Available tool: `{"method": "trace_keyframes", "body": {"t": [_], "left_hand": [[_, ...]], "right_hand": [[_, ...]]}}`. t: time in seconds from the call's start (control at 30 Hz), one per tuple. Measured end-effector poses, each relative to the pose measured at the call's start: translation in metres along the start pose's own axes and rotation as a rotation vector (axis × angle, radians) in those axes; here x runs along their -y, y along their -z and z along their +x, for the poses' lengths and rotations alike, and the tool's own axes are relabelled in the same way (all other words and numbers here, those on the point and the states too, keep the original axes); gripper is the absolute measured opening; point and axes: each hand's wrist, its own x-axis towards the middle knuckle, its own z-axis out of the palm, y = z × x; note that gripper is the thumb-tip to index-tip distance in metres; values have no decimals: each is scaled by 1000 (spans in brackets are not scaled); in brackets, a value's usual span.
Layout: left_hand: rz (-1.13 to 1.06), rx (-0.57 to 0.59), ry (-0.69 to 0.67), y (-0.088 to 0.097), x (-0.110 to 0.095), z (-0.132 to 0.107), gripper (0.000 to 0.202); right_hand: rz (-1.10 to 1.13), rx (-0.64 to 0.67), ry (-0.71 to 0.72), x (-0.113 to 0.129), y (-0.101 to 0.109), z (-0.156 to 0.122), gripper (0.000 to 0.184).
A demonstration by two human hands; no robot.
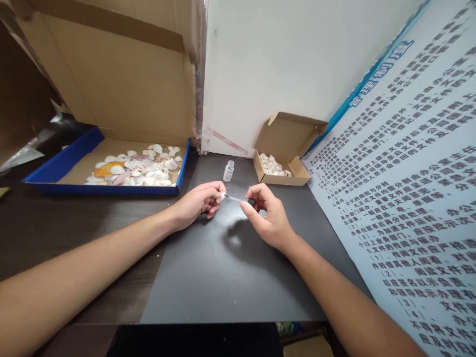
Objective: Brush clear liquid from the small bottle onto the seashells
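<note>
My left hand (199, 203) is closed in a pinch on a small white shell (220, 198) just above the dark mat (223, 277). My right hand (266, 218) is closed on the black cap of a thin brush (241, 200), whose clear tip touches the shell. A small open glass bottle (228, 170) stands upright on the table just beyond both hands.
A large blue-edged cardboard box (74, 168) at the back left holds several shells (137, 166). A small cardboard box (282, 148) at the back right holds several pale shells. A white printed poster (409, 188) leans along the right side. A white wall stands behind.
</note>
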Motion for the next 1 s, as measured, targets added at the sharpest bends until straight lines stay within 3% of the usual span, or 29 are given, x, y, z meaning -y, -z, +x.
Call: {"method": "trace_keyframes", "body": {"t": [0.2, 0.4, 0.57, 0.73, 0.87, 1.0], "left_hand": [[-7, -19, 10, -1, -2, -1, 8], [-5, -22, 14, -1, 0, 0, 6], [-7, -25, 17, -1, 0, 0, 4], [7, -23, 16, 0, 0, 0, 5], [9, -22, 23, 0, 0, 0, 3], [18, -22, 27, 0, 0, 0, 5]], "right_hand": [[-40, 17, -18, 0, 1, 2, 11], [-88, -68, -55, -2, 0, 3, 13], [-41, 14, 2, -1, -1, 1, 13], [-150, -32, -4, 1, -1, 0, 12], [-106, 33, 34, 1, 0, 1, 11], [-223, -57, 25, 0, 0, 1, 10]]}}
